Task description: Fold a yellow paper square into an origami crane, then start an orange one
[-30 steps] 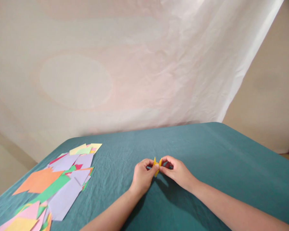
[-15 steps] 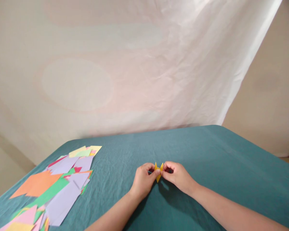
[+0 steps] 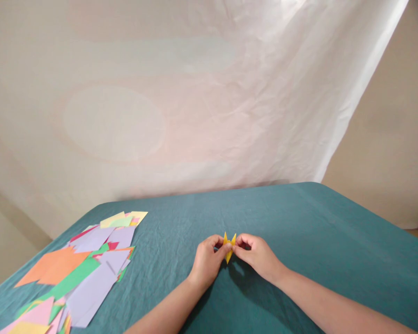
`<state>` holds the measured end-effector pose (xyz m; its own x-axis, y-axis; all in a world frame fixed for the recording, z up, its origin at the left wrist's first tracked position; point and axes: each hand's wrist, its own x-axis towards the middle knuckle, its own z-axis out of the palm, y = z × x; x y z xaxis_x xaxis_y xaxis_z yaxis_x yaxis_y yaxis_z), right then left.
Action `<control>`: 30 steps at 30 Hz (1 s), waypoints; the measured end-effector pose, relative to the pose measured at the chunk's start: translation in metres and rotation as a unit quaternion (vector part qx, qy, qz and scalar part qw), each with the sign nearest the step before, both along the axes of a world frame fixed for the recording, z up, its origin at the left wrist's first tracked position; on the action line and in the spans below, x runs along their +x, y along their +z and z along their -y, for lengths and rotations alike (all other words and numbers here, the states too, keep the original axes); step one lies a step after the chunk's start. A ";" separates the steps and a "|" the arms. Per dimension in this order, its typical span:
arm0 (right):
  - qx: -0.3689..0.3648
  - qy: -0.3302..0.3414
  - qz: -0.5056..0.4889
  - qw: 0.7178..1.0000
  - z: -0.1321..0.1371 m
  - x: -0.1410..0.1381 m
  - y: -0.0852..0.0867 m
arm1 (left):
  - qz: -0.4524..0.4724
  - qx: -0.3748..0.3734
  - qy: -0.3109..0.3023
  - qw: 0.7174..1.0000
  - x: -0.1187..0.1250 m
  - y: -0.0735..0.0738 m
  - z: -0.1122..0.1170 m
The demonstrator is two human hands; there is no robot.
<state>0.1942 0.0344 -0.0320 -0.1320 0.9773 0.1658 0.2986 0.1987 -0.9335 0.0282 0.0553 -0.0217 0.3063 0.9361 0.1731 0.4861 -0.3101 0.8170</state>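
A small folded yellow paper piece [image 3: 229,246] with two upward points is held just above the teal tablecloth [image 3: 299,232], near the middle of the table. My left hand [image 3: 207,260] pinches its left side with thumb and fingers curled. My right hand [image 3: 257,254] pinches its right side the same way. The two hands almost touch around the paper, which is largely hidden between the fingertips.
A loose pile of coloured paper sheets [image 3: 80,269], lilac, orange, green, pink and yellow, lies on the table's left part. A creased white cloth backdrop [image 3: 181,102] hangs behind the table. The table's right edge drops off near a beige wall [image 3: 390,139].
Both hands with the yellow paper sit slightly lower in the picture than a second ago; the view has shifted a little. The grip looks the same.
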 end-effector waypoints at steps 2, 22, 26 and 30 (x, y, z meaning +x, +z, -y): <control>-0.003 -0.005 -0.005 1.000 0.001 0.001 0.001 | 0.024 -0.034 -0.007 0.999 -0.002 0.000 -0.002; 0.089 0.004 0.111 0.990 0.001 0.001 -0.004 | 0.086 -0.082 0.007 0.993 0.001 -0.005 -0.003; 0.085 -0.002 0.092 0.992 0.001 0.001 -0.003 | 0.121 -0.110 0.011 0.986 -0.001 -0.005 -0.006; 0.063 0.010 0.071 0.995 0.000 0.003 -0.001 | 0.139 -0.138 0.006 0.981 -0.003 -0.006 -0.009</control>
